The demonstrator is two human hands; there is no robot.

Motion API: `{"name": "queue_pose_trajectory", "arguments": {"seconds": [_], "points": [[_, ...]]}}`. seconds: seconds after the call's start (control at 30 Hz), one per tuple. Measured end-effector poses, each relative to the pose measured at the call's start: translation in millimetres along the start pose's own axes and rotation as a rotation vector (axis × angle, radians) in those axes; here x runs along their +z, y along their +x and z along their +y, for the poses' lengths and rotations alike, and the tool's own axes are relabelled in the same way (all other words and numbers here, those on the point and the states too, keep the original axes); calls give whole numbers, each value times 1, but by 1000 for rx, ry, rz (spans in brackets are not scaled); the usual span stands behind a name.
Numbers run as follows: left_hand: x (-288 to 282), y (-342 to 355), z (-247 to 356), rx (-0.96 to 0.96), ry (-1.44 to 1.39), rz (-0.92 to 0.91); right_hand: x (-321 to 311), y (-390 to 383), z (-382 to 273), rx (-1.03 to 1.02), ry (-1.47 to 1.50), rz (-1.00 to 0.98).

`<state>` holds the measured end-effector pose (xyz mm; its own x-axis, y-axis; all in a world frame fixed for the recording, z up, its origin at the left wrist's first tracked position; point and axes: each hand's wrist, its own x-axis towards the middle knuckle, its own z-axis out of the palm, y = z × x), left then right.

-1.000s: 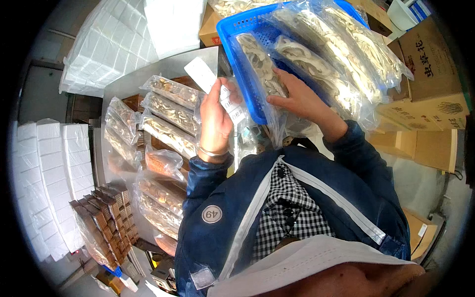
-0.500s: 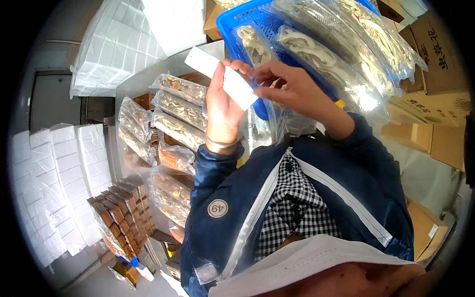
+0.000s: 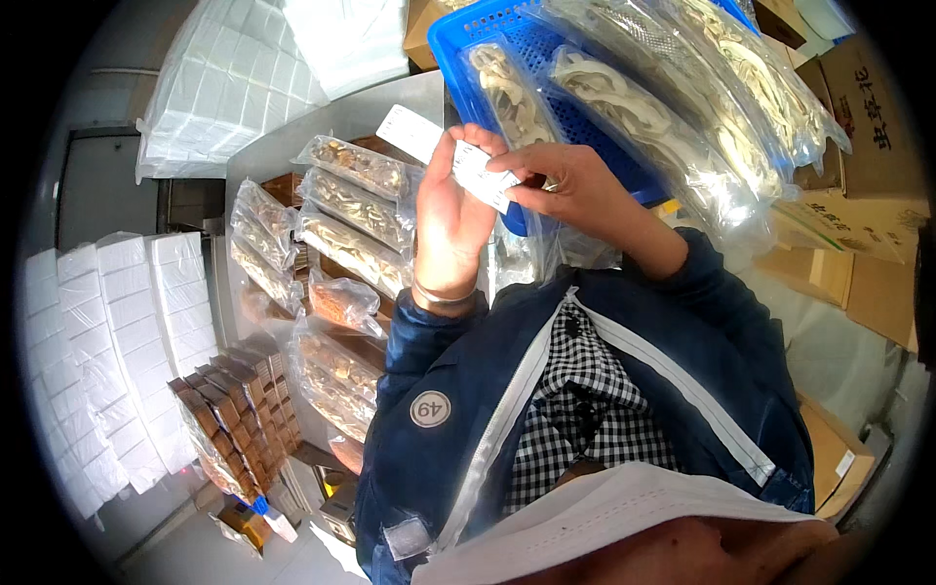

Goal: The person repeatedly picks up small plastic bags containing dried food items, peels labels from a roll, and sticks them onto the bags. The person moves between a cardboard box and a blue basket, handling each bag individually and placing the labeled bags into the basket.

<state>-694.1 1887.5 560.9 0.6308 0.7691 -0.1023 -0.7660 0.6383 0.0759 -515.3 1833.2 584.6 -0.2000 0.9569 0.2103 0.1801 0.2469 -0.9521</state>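
A white strip of labels (image 3: 411,135) lies across the fingers of my left hand (image 3: 450,229), its far end sticking out at the upper left. That hand is palm up, with thumb and fingers closed around the strip. My right hand (image 3: 590,190) pinches the strip's near right end between thumb and forefinger. Just beyond the hands stands a blue perforated plastic basket (image 3: 447,41). A clear bag of pale dried slices (image 3: 512,97) lies inside it, close to my right fingers.
Longer clear bags of pale dried strips (image 3: 736,88) lie across the basket. Filled bags (image 3: 356,210) line the table at left. White wrapped stacks (image 3: 127,361) and brown wrapped packs (image 3: 239,409) stand farther left. Cardboard boxes (image 3: 868,136) are piled at right.
My right fingers have closed onto the strip's end. My left hand and the strip have shifted slightly right and nearer to me.
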Motion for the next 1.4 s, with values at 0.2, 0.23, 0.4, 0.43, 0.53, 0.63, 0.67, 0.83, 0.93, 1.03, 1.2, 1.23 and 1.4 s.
{"name": "queue_pose_trajectory", "arguments": {"seconds": [0.2, 0.23, 0.4, 0.43, 0.53, 0.63, 0.67, 0.83, 0.93, 1.03, 1.2, 1.23, 1.4], "points": [[14, -6, -14, 65, 142, 78, 0, -2, 1, -69, -80, 22], [11, -6, -12, 75, 107, 86, -1, -3, 0, -117, -118, 24], [4, -7, -11, 122, -37, 89, -1, -5, 6, -322, -258, 99], [4, -6, -11, 125, -85, 89, 1, -6, 7, -362, -252, 142], [-8, -3, -5, 136, -168, 65, -3, -8, 8, -393, -184, 158], [-17, -9, 11, 251, 50, 198, -17, -2, 15, -242, -29, 242], [-25, -13, 19, 277, 28, 221, -25, 3, 7, -26, 54, 244], [-42, -11, 19, 259, 90, 257, -58, 48, 25, 253, -115, 128], [-41, -8, 5, 187, 43, 239, -49, 75, 55, 288, -231, 22], [-45, -6, -2, 192, 120, 262, -45, 91, 73, 334, -264, 2], [-47, -7, -7, 192, 206, 300, -37, 99, 77, 301, -469, 21], [-48, -7, -8, 196, 230, 310, -34, 98, 80, 265, -500, 36], [-39, 1, -13, 135, 266, 285, -20, 81, 82, 78, -814, 151]]}}
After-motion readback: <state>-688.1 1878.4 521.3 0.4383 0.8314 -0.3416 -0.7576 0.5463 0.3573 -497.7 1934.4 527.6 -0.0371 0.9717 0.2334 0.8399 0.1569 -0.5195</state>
